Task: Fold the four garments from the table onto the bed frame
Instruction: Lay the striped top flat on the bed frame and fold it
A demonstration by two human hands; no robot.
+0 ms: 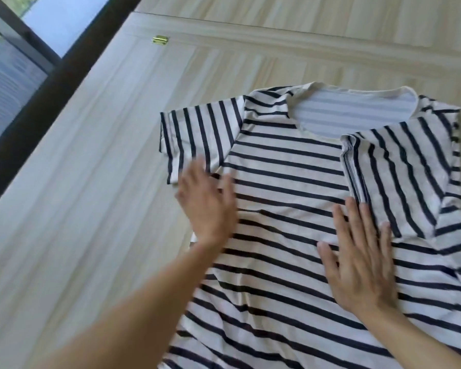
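White, navy-striped cotton T-shirt (290, 187) on pale wooden bed frame (91, 182): left hand (206, 201) and right hand (362, 262), flat, grips released, should smooth outward before folding.

A pale wood-grain board (77, 209) fills most of the frame, running from lower left to the top. A seam with a small brass hinge (160, 40) crosses its upper part. A navy-and-white striped shirt (290, 166) lies flat on it, right of centre, collar toward the top.
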